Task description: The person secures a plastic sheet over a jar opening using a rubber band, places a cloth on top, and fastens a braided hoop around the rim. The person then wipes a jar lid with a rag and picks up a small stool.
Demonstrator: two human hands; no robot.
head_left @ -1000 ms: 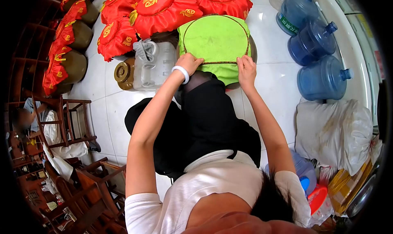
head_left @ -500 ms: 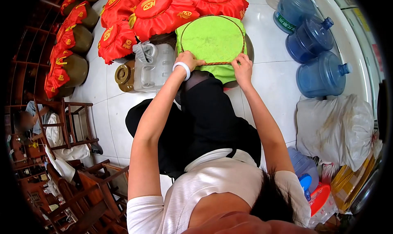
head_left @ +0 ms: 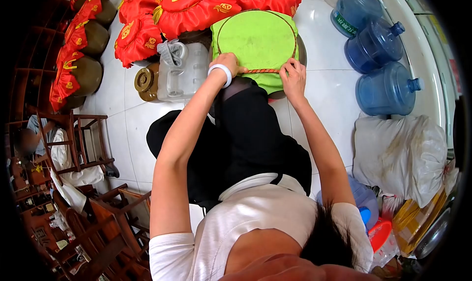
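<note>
A bright green cloth lies over the top of a large jar, whose dark side shows at the right. A thin brown-red braided cord loops round the cloth and runs straight across its near side. Closed on the cord at the left is my left hand, with a white bracelet at the wrist. My right hand pinches the cord at the right. Below the cord, the cloth's near edge hangs down, partly hidden by my knee.
Red-covered jars stand beyond and left. A clear plastic jug and a small brown jar are left of the green cloth. Blue water bottles line the right, above a white sack. Wooden chairs and a seated person are far left.
Both hands keep the cord. My right hand has moved slightly inward, and the span between the hands looks thicker and more twisted. The view has shifted a little.
</note>
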